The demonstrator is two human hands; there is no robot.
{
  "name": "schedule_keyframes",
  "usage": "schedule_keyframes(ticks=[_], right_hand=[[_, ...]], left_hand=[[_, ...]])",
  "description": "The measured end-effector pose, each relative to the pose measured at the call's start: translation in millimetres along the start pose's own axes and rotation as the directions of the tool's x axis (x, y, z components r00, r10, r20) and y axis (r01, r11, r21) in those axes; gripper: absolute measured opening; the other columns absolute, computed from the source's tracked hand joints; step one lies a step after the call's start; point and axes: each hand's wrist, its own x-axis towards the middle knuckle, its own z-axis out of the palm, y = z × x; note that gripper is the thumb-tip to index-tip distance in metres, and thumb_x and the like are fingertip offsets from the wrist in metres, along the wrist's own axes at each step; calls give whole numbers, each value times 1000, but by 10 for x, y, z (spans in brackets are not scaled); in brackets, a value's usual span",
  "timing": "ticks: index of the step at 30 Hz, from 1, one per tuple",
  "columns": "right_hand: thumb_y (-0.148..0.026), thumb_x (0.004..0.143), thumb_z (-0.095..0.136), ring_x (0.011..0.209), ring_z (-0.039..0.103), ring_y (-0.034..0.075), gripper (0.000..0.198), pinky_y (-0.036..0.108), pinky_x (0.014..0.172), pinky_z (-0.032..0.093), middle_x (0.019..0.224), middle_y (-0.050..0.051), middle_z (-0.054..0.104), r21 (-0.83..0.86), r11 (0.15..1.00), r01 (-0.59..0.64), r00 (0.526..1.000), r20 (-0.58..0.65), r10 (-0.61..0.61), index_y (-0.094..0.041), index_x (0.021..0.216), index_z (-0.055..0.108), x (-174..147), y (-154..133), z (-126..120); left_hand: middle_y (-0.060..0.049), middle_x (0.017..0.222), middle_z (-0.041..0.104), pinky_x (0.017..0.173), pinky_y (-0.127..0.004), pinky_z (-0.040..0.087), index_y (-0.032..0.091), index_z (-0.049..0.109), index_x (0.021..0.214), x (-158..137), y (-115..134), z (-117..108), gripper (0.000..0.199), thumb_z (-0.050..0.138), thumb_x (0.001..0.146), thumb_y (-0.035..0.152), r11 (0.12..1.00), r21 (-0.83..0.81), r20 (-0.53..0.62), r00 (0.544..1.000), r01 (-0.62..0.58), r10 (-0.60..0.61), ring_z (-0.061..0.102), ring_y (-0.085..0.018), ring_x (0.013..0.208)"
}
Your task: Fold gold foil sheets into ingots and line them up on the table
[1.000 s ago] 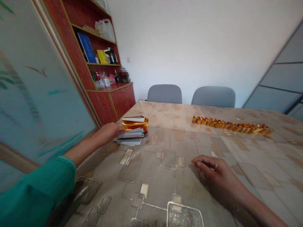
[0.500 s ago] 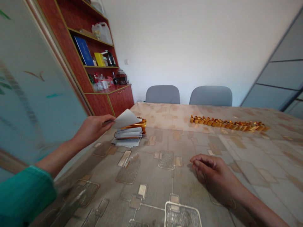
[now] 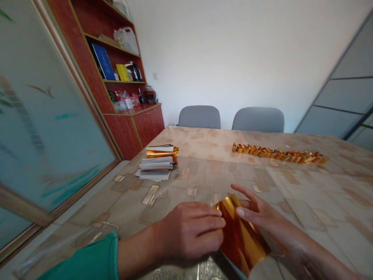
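A sheet of shiny gold foil paper is between my two hands, low over the near part of the table. My left hand is closed on its left edge, fingers bent over it. On the other side, my right hand pinches the upper right edge between thumb and fingers, with the index finger stretched out. At the left of the table lies a stack of the same paper, white backs and gold sides showing. A row of small folded gold pieces runs along the far right.
The table has a patterned cloth. Two grey chairs stand behind it against the white wall. A red-brown cabinet with shelves of bottles and boxes rises at the back left, beside a frosted glass door.
My left hand has moved from the stack to the right and nearer, bringing one sheet. My right hand, which held nothing visible, now grips that sheet too. Its gold side faces up.
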Motion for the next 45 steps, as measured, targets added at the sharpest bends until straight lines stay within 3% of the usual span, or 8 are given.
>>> schedule_keyframes(ticks=[10,13,17,22,28,33,39,45], right_hand=[[-46,80,75,68,69,21,24,30,61,57,78,4,74,-418,862,286,839,-325,-436,-23,83,71,33,-64,-43],[-33,89,67,81,73,24,9,36,73,60,94,6,78,-592,692,414,763,-189,-618,-27,90,73,-39,-72,-26],[-22,88,65,102,73,28,12,44,91,58,106,5,79,-593,507,625,717,181,-673,-31,92,72,-113,-74,-55],[-14,81,69,122,64,29,27,45,104,51,129,4,71,-646,472,599,793,398,-462,-32,100,72,-206,75,-207],[-5,86,58,126,61,26,53,45,108,48,140,1,62,-709,377,596,802,514,-303,-39,127,65,-458,296,-429],[-12,81,71,126,61,30,74,40,100,57,143,1,60,-710,408,574,815,444,-372,-44,144,49,-698,458,-581],[-26,97,55,104,68,26,13,40,89,58,109,6,72,-730,563,388,920,267,-287,-29,96,68,-524,244,-354],[-37,100,48,75,61,22,30,34,66,48,77,4,65,-812,545,206,960,59,-274,-23,77,62,-286,175,-267]], left_hand=[[-16,157,39,111,-57,43,19,54,134,-91,-19,134,39,51,95,21,847,-240,5,874,473,-487,37,-30,145],[-20,165,16,111,-59,42,21,21,155,-105,2,215,85,69,87,35,786,-312,-37,820,534,-571,24,-36,150],[-18,164,21,107,-49,50,25,19,155,-129,-31,271,75,59,92,18,821,-289,-119,832,493,-542,35,-30,146],[-14,132,65,107,-42,49,15,55,131,-277,-31,274,34,51,97,14,961,-66,133,957,269,-259,58,-25,128],[-6,117,74,101,-39,52,16,66,109,-414,206,278,18,49,101,18,991,80,267,955,111,-129,67,-24,114],[-5,100,77,85,-27,56,17,67,104,-439,335,219,23,45,103,19,975,5,200,955,224,-221,72,-17,96],[-2,84,74,70,-22,56,21,66,101,-416,280,288,17,50,99,23,862,-62,218,850,502,-480,71,-15,74],[-14,144,56,95,-34,56,19,48,136,-249,176,351,43,52,94,15,801,-19,234,781,599,-579,64,-23,121]])
